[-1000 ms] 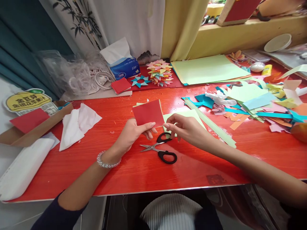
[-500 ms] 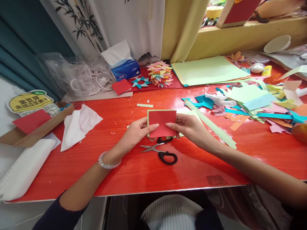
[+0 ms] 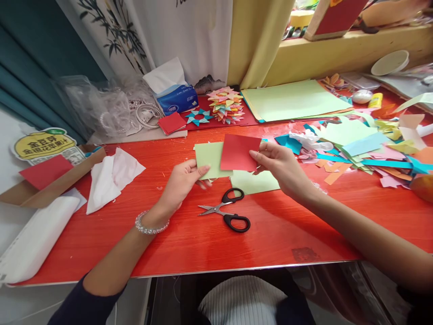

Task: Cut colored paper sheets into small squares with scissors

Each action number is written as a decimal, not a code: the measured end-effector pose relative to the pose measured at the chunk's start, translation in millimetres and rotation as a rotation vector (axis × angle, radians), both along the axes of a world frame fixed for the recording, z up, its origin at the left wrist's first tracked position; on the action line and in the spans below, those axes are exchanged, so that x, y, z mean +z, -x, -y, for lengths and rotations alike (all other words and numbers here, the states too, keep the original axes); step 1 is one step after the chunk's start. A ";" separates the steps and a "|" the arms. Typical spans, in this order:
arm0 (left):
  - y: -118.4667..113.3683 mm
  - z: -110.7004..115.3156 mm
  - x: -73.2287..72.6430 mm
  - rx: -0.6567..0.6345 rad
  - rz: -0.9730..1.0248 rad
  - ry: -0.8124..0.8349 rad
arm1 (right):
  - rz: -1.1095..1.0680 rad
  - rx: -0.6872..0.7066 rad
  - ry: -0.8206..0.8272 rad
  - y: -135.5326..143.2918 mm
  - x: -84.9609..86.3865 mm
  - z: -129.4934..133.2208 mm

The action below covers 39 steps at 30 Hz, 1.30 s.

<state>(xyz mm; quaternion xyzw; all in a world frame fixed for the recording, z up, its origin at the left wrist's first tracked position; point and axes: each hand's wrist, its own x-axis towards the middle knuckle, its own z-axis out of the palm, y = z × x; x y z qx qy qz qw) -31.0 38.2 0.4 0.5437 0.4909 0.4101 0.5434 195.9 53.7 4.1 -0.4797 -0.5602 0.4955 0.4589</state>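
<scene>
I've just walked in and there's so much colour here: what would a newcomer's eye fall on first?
Probably the red paper square in the right hand, partly overlapping the pale green square in the left hand. Next come the open black-handled scissors, lying nearer the person on the bright red table. Off to the right spreads a heap of colourful paper scraps.

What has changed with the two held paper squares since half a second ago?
The red square has moved right, off most of the green square, which went left. The left hand let go of the red and holds the green; the right hand holds the red. The scissors stayed open in place.
</scene>
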 end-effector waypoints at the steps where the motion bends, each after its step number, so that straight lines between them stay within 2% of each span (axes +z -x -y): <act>1: 4.1 -3.7 0.2 0.029 -0.028 -0.016 | -0.049 -0.023 0.028 -2.9 -1.7 -3.9; 6: 35.0 -27.9 -0.9 0.163 -0.085 -0.090 | -0.325 -0.063 0.290 -17.7 -7.8 -20.3; 10: 65.9 -44.5 -7.4 0.277 -0.187 -0.091 | -0.335 -0.061 0.305 -22.9 -10.0 -24.9; 14: 88.5 -54.7 -15.6 0.444 -0.474 -0.170 | -0.302 -0.046 0.284 -24.3 -11.5 -26.3; 17: 93.7 -57.6 -19.0 0.513 -0.860 -0.221 | -0.305 -0.036 0.298 -24.6 -12.4 -27.4; 20: 91.3 -56.2 -20.7 0.488 -1.177 -0.222 | -0.329 -0.029 0.311 -23.5 -11.8 -27.0; 23: 87.5 -52.9 -20.7 0.496 -1.247 -0.239 | -0.332 -0.024 0.278 -20.6 -9.2 -23.6; 26: 83.9 -50.3 -16.5 0.565 -1.241 -0.423 | -0.234 -0.018 0.176 -16.7 -4.5 -18.4; 27: 82.2 -49.6 -14.2 0.534 -1.235 -0.487 | -0.189 -0.022 0.139 -15.6 -2.5 -16.6; 29: 77.2 -47.7 -9.4 0.313 -1.206 -0.498 | -0.117 -0.036 0.082 -14.4 2.1 -13.8; 31: 70.0 -44.4 -5.5 -0.009 -1.149 -0.383 | -0.086 -0.043 0.048 -15.0 7.4 -12.2; 33: 61.7 -39.8 -3.2 -0.217 -1.093 -0.272 | -0.070 -0.039 0.023 -17.9 13.0 -12.3; 39: 46.6 -30.5 3.0 -0.341 -1.108 -0.218 | -0.079 -0.100 -0.098 -33.9 28.3 -17.7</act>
